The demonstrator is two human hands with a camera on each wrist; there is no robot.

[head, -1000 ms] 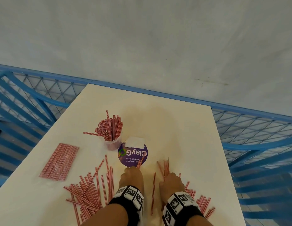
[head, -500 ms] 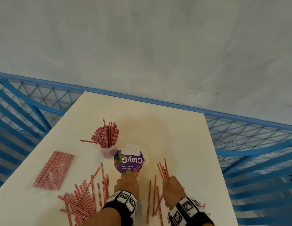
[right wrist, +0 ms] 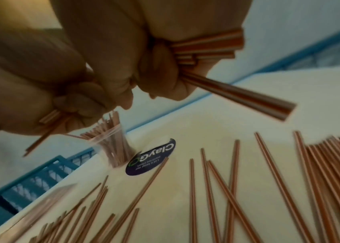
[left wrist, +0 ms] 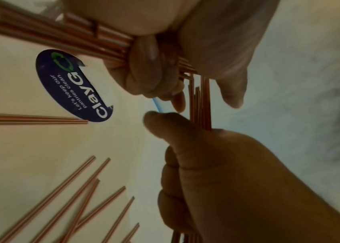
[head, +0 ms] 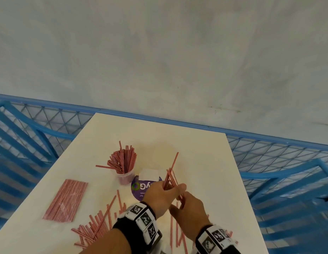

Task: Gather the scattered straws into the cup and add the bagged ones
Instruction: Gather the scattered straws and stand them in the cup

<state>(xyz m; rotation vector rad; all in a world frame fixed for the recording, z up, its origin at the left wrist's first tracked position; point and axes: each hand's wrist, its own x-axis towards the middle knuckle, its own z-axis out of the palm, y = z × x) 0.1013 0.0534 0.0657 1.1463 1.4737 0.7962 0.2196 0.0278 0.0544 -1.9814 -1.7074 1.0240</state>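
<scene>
Many loose straws (head: 97,224) scattered near-left on table (head: 196,153); bagged pack (head: 66,199) flat at far left. Cup (head: 125,177) upright just left of and beyond hands, already stuffed. Left hand (head: 159,197) fisted round bundle (head: 170,177), long axis pointing up and away. Right hand (head: 191,217) curled on same bundle's lower end. Left hand nearer cup; likely swing left, drop in end-first.
</scene>
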